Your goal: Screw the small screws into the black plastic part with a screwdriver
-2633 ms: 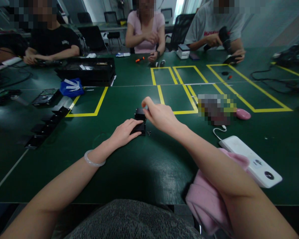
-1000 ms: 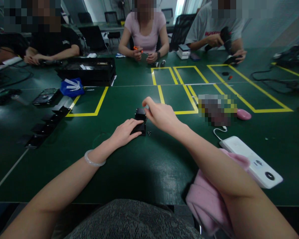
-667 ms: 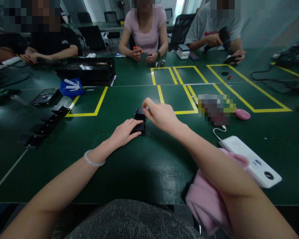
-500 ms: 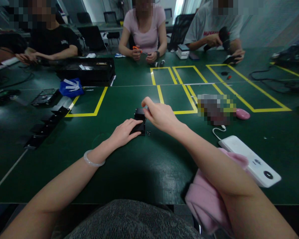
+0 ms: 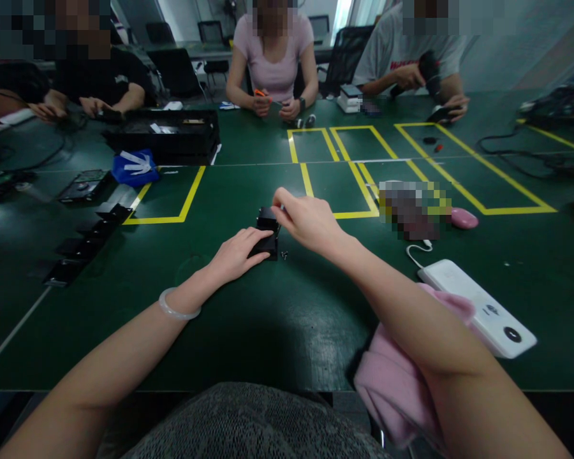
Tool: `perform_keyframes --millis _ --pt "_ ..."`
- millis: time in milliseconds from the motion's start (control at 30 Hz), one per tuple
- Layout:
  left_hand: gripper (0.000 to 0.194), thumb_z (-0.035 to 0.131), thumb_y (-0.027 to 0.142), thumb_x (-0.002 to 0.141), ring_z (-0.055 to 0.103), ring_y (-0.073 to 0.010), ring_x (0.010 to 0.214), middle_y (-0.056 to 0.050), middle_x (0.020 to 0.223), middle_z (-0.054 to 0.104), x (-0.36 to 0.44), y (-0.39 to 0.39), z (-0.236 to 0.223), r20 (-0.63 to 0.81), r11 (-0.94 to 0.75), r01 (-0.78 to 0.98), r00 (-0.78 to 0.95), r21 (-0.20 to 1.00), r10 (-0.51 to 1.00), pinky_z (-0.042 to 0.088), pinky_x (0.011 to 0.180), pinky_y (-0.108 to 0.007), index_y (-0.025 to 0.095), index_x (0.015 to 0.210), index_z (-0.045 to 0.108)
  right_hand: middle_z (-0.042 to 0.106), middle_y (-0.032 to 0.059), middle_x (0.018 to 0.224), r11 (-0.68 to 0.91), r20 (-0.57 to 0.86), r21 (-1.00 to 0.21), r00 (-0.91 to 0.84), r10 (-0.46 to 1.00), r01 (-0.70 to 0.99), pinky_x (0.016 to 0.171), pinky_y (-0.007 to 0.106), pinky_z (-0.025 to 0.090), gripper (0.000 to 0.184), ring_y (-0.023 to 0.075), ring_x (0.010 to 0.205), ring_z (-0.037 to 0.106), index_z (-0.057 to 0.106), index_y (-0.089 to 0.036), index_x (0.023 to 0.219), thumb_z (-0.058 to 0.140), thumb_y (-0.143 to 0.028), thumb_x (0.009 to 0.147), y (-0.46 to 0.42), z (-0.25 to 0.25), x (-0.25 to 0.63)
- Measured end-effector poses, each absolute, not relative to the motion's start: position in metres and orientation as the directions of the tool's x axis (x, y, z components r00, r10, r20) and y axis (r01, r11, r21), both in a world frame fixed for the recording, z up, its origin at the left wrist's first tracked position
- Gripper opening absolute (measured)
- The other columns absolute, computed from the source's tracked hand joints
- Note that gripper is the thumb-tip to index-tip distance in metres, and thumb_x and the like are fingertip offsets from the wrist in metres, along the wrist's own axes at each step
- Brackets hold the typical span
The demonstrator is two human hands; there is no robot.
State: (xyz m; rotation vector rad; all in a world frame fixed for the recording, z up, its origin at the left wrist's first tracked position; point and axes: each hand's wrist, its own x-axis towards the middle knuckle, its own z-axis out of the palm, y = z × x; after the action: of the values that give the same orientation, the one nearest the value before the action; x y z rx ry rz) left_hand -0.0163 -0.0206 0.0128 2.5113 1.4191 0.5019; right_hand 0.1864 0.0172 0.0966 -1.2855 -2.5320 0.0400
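Observation:
A small black box-shaped part lies on the green table. My left hand grips it from the left, fingers across its top and thumb along its near edge. Above its right side is my right hand, closed in a pinch with thumb and forefinger together; whatever is between the fingertips is hidden. Several tiny screws lie just right of the black part, below my right hand.
Black brackets stand in a row at left, near a hard drive and a blue pouch. A black case is behind. A white power bank and pink cloth lie by my right arm. Coworkers sit opposite.
My hands and the black part stay almost in place. The view shifts slightly. At the far left, a coworker's hands have moved apart.

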Motion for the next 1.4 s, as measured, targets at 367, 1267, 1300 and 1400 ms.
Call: perform_keyframes --millis 367,1267,1300,1400 --pt "0.042 0.051 0.038 0.099 0.059 -0.0285 0.113 -0.012 0.126 0.062 -0.016 -0.0213 0.0136 0.191 -0.513 0.784 0.476 0.349 0.858 0.053 0.093 -0.044 0.02 0.137 0.051 0.075 0.0092 0.095 0.582 0.246 -0.188 -0.536 0.808 0.791 0.063 0.027 0.031 0.036 0.0185 0.079 0.065 0.053 -0.017 0.128 0.033 -0.032 0.102 0.0169 0.0949 0.1854" --pt "0.043 0.051 0.038 0.099 0.059 -0.0281 0.112 -0.011 0.126 0.061 -0.0163 -0.0208 0.0117 0.192 -0.51 0.786 0.473 0.349 0.86 0.053 0.092 -0.043 0.021 0.138 0.051 0.075 0.0077 0.09 0.592 0.238 -0.149 -0.552 0.799 0.792 0.059 0.028 0.024 0.033 0.0171 0.074 0.064 0.056 -0.018 0.121 0.032 -0.032 0.103 0.0189 0.0954 0.1873" --pt "0.043 0.051 0.038 0.099 0.059 -0.0281 0.112 -0.011 0.125 0.061 -0.0163 -0.0209 0.0119 0.192 -0.509 0.786 0.472 0.351 0.86 0.052 0.092 -0.043 0.021 0.138 0.051 0.075 0.0077 0.09 0.592 0.238 -0.155 -0.552 0.799 0.791 0.059 0.028 0.023 0.033 0.017 0.074 0.063 0.055 -0.018 0.124 0.032 -0.029 0.102 0.019 0.0956 0.1875" --pt "0.043 0.052 0.037 0.099 0.059 -0.0283 0.113 -0.011 0.125 0.061 -0.016 -0.0211 0.0123 0.188 -0.508 0.785 0.472 0.356 0.861 0.052 0.094 -0.044 0.02 0.138 0.051 0.075 0.0078 0.091 0.601 0.247 -0.176 -0.556 0.794 0.78 0.058 0.029 0.022 0.034 0.0174 0.074 0.063 0.053 -0.016 0.126 0.033 -0.026 0.101 0.0192 0.0961 0.1881"
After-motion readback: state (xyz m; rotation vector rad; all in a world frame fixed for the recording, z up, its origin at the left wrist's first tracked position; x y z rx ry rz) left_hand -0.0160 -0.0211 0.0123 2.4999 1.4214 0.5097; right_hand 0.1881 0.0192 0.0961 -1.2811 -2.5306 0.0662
